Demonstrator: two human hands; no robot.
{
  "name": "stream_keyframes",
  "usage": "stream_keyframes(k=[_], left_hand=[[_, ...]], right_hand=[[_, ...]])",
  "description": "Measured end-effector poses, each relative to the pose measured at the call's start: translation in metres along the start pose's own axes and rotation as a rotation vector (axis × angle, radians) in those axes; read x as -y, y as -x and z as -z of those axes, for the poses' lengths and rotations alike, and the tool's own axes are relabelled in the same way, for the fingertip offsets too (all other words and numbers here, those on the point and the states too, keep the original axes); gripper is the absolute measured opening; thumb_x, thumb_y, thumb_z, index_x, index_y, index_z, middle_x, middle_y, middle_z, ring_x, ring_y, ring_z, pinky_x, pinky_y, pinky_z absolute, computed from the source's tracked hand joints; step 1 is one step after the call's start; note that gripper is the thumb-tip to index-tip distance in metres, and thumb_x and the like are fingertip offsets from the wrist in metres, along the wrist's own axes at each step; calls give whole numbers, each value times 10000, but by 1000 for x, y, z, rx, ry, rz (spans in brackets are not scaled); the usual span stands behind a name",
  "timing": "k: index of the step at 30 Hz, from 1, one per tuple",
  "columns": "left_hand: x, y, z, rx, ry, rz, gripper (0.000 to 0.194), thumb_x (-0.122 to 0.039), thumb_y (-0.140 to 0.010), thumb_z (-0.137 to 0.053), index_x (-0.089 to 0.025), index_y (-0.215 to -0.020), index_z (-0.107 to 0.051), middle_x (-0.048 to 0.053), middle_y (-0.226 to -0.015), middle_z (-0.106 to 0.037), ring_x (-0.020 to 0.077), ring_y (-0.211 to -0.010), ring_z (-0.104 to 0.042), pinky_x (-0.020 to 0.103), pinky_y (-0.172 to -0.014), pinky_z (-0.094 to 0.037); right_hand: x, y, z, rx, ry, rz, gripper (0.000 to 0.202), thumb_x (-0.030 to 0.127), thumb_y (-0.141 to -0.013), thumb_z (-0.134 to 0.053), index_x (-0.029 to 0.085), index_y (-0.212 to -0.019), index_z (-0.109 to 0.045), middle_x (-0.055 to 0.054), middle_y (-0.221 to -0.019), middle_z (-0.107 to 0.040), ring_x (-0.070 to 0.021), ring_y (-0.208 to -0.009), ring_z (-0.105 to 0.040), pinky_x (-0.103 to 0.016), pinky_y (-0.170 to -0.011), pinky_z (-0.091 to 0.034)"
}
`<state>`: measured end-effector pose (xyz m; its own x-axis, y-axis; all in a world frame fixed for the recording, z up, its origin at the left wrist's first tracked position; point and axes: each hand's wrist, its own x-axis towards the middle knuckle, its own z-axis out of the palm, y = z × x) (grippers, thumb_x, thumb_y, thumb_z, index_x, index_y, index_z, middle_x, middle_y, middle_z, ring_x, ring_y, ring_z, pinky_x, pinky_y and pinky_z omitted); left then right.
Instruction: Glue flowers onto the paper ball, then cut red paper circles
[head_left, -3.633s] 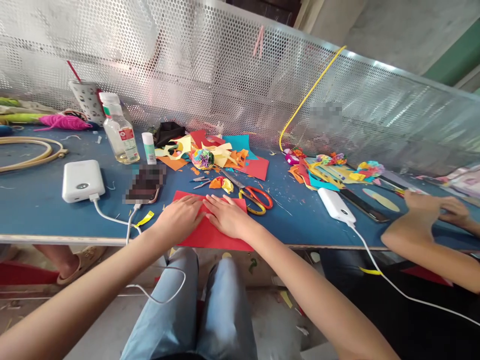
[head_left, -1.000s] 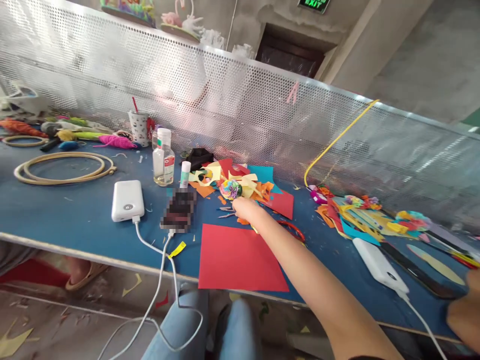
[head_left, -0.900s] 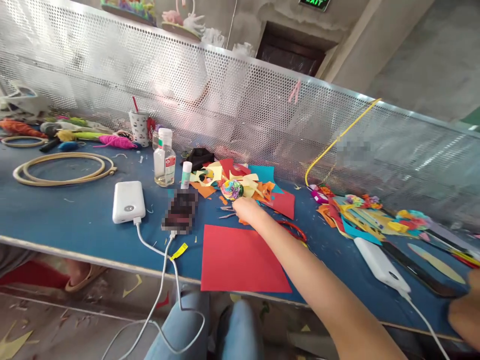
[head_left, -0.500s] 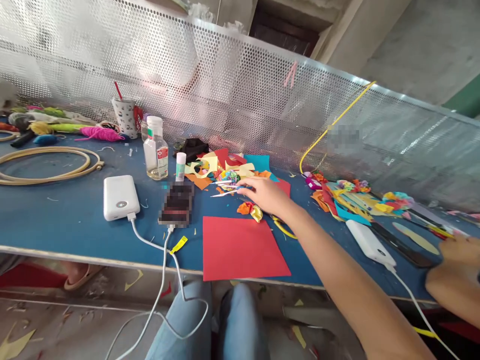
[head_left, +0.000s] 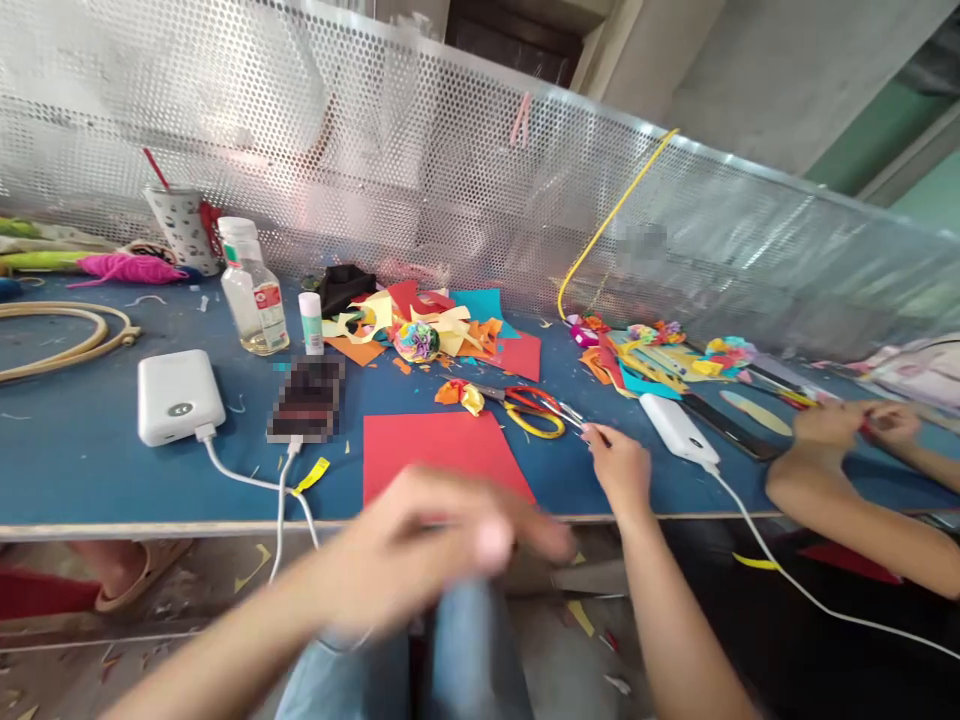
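My right hand (head_left: 619,465) is closed in a pinch on the near end of some slim silver-white pointed tools (head_left: 571,411), whose exact kind is unclear. They lie low over the table, touching or beside scissors (head_left: 534,410) with red and yellow handles. Blurred by motion, my left hand (head_left: 442,545) hovers above the table's front edge, fingers stretched rightward and apart, nothing visible in it. It partly covers a red paper sheet (head_left: 431,450). Crumpled orange and yellow paper (head_left: 461,395) sits by the scissors' tips. Farther back, a multicoloured paper ball (head_left: 417,341) rests among coloured scraps (head_left: 450,325).
A glue stick (head_left: 311,323), a bottle (head_left: 255,290), a phone (head_left: 306,400) and a white power bank (head_left: 180,397) stand or lie leftward. Cables hang over the front edge. Another person's hands (head_left: 832,430) work at far right, near another power bank (head_left: 679,430). A perforated metal panel (head_left: 450,180) borders the back.
My right hand has moved right and nearer with the slim tools, from beside the paper ball to the scissors. My left hand has come into view. The camera view has shifted right.
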<state>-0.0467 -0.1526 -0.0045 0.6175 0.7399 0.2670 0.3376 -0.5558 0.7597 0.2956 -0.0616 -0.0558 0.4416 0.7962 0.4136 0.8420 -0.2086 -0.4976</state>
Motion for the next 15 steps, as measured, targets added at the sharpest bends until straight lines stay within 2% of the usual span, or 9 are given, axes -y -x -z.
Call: stream_keyframes(k=[3, 5, 6, 7, 9, 11, 13, 15], left_hand=[[28, -81, 20, -15, -203, 218, 307, -293, -858, -519, -137, -1122, -526, 108, -1152, -541, 229, -991, -553, 434, -825, -472], [47, -114, 28, -23, -322, 362, 341, -283, -835, -553, -105, -1124, -521, 149, -1176, -519, 264, -1046, -521, 475, -861, -440], [54, -125, 31, -4, -364, 418, 349, -293, -836, -552, -115, -1133, -516, 134, -1177, -521, 257, -1039, -527, 471, -854, -446], [59, -132, 34, 27, -394, 470, 330, -295, -854, -525, -149, -1150, -508, 97, -1173, -529, 228, -1007, -548, 442, -830, -469], [63, -140, 40, 131, -403, 533, 319, -294, -858, -520, -153, -1144, -511, 89, -1145, -546, 212, -968, -566, 416, -798, -488], [60, -143, 47, 247, -357, 546, 310, -296, -858, -521, -154, -1133, -519, 83, -1134, -551, 212, -959, -570, 405, -791, -492], [54, -141, 52, 336, -269, 518, 292, -301, -857, -521, -143, -1101, -540, 71, -1105, -566, 213, -939, -577, 396, -781, -497], [46, -133, 54, 380, -147, 473, 265, -323, -834, -550, -125, -1005, -590, 50, -1002, -616, 208, -868, -604, 368, -736, -511]], right_hand=[[-4, 2, -4, -10, 47, 2, 340, 407, -794, -468, 163, -850, -699, -153, -777, -681, -285, -708, -615, -359, -619, -411], [-2, 3, -4, -12, 40, 30, 324, 399, -780, -493, 150, -834, -693, -165, -836, -662, -291, -757, -600, -376, -660, -413], [0, 4, -4, -23, 27, 46, 327, 395, -778, -497, 137, -849, -686, -177, -884, -647, -303, -806, -587, -395, -699, -411], [2, 5, -2, -39, 7, 62, 340, 391, -782, -491, 123, -884, -674, -190, -942, -628, -317, -869, -567, -419, -747, -402], [9, 14, 2, -70, -55, 97, 368, 394, -804, -467, 112, -963, -641, -199, -1036, -589, -328, -978, -518, -457, -839, -369], [16, 31, 6, -58, -146, 142, 358, 410, -823, -455, 137, -984, -621, -164, -1054, -592, -294, -1000, -515, -440, -881, -368], [24, 54, 9, 0, -253, 174, 357, 442, -824, -470, 165, -1010, -597, -126, -1043, -614, -245, -949, -558, -376, -827, -437], [32, 78, 9, 26, -351, 158, 458, 459, -826, -475, 175, -1184, -476, -136, -1179, -560, -227, -1013, -558, -325, -739, -495]])
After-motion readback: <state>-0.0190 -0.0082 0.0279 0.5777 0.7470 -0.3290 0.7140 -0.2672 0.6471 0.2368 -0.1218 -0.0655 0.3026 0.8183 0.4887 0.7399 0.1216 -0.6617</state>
